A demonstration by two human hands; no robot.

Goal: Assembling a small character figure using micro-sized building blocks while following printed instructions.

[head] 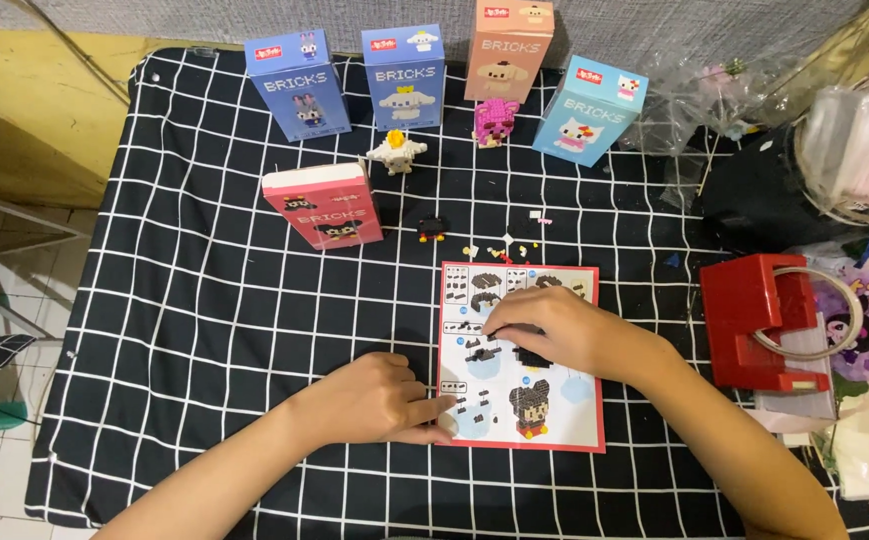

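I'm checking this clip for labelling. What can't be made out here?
- Head view: the right hand covers the middle of the instruction sheet and whatever it pinches.
- The loose bricks above the sheet are too small to tell apart.
- The left hand curls inward, hiding its palm.
- The clutter at right is cut off by the frame edge.

An instruction sheet is lying near the table's front edge; four boxes are standing along its back edge.
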